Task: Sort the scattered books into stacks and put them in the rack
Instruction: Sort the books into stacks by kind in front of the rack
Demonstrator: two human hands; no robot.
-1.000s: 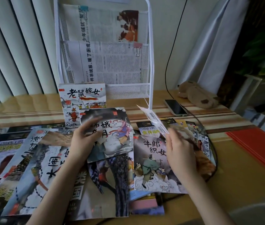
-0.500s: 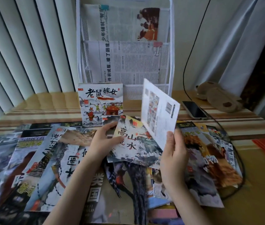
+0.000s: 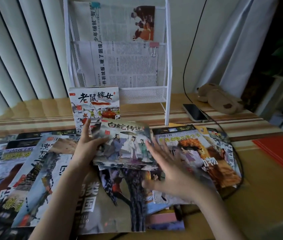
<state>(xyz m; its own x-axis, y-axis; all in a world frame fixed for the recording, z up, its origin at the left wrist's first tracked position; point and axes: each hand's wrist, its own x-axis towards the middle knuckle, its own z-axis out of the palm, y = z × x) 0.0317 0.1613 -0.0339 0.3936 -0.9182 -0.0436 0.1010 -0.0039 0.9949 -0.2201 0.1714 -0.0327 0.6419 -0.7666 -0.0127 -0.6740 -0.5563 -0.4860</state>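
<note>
A stack of small picture books [image 3: 126, 146] lies tilted at the centre, topped by a cover with three robed figures. My left hand [image 3: 87, 146] grips the stack's left edge, thumb on the cover. My right hand [image 3: 168, 172] hovers just right of it, fingers spread, blurred, holding nothing. Another small book [image 3: 94, 104] stands upright against the white wire rack [image 3: 168, 66], which holds clipped newspapers. Large magazines [image 3: 38, 170] fan out to the left. An animal book [image 3: 197, 153] and others lie to the right.
A phone [image 3: 195, 112] lies right of the rack, with a black cable [image 3: 239, 163] looping around the right-hand books. A brown plush thing [image 3: 218, 97] sits behind it. Red folders [image 3: 282, 153] lie at the table's right edge. Blinds and a curtain stand behind.
The small book my right hand held upright now lies face up on top of the centre stack. My right hand has let go and spread open to the right.
</note>
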